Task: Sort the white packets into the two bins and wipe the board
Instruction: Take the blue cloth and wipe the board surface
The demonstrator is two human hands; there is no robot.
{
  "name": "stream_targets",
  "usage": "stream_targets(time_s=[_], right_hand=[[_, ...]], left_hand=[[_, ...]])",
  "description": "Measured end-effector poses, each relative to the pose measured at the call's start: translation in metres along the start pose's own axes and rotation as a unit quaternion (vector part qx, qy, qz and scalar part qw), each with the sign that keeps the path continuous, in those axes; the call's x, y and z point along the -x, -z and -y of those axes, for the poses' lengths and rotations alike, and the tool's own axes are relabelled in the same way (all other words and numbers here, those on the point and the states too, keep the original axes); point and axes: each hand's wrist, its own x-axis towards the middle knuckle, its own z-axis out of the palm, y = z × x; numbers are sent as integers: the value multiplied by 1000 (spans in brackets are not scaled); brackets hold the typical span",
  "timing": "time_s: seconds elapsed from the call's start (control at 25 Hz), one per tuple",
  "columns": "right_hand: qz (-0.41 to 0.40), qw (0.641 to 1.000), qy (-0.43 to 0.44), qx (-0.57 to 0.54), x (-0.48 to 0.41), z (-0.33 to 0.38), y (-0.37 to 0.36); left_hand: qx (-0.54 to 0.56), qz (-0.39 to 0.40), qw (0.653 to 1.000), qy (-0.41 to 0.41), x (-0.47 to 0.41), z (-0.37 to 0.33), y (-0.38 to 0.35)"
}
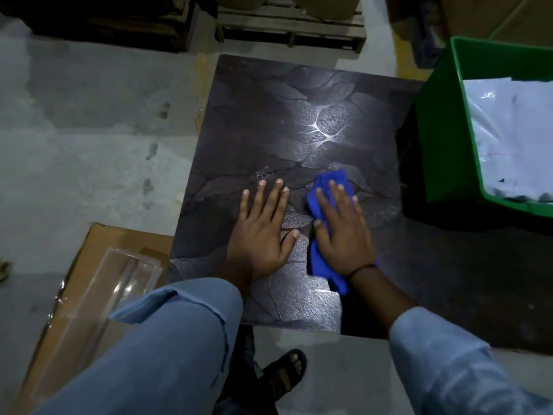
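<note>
Right hand [342, 227] is pressing a blue cloth [326, 259] flat-fingered at mid-frame on the dark patterned board [269, 121]; left hand [261, 229] is resting beside it, fingers spread (green bin [443, 121] of white packets [514, 136] at right edge).

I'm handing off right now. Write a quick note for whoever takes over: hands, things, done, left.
Left hand lies flat on the board.
Right hand presses the blue cloth onto the board with straight fingers.
White packets lie in the green bin at right; none on the board. Second bin out of view.
Sorting looks done; finish wiping.
</note>
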Motion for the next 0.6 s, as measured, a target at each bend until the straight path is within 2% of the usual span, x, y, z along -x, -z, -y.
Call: stream_targets(time_s=[0.08,0.12,0.16,0.32,0.36,0.52,0.6], right_hand=[[-28,992,-121,-1,-39,0,-1],[-35,986,-163,-4,-48,3,-1],[-37,985,-171,-6,-48,6,-1],[11,1000,-10,-4,24,10,6],[22,1000,3,-6,39,8,9],[16,1000,-12,-3,38,2,7],[-7,999,-51,-1,15,3,4]], left_hand=[[-9,4,1000,5,0,-2,2],[-18,7,1000,11,0,-3,4],[-29,14,999,19,1,-4,4],[-45,21,998,44,0,-8,7],[-43,24,998,50,0,-7,7],[-42,28,997,61,1,-5,3],[-38,34,997,62,-1,-3,3]])
